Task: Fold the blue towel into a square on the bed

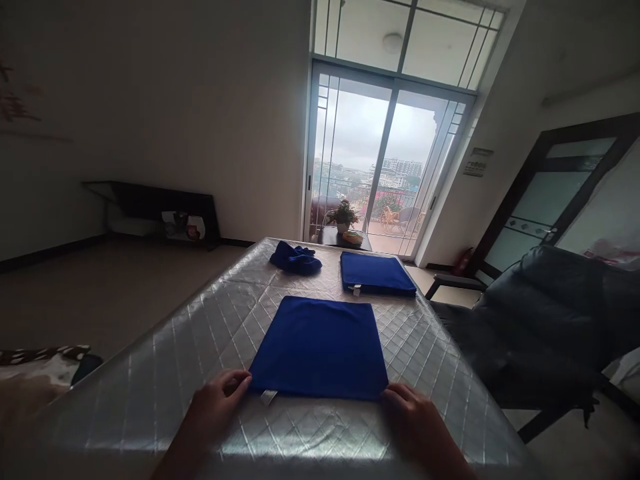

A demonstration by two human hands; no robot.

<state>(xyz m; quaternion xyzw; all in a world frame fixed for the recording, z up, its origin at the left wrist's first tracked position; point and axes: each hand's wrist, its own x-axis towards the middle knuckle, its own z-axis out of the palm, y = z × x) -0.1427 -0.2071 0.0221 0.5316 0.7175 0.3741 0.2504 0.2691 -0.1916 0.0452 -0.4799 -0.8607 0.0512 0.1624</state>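
Blue cloth (320, 347): left hand (220, 400) and right hand (415, 413) pinch its near corners.

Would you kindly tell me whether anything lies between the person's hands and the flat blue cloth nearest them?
Nothing visible does. The left hand touches the flat blue cloth at its near left corner, and the right hand its near right corner.

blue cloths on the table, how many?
3: flat cloth at the near edge, left hand and right hand at its corners; folded cloth far right, maybe a stack hiding more; crumpled cloth far left.
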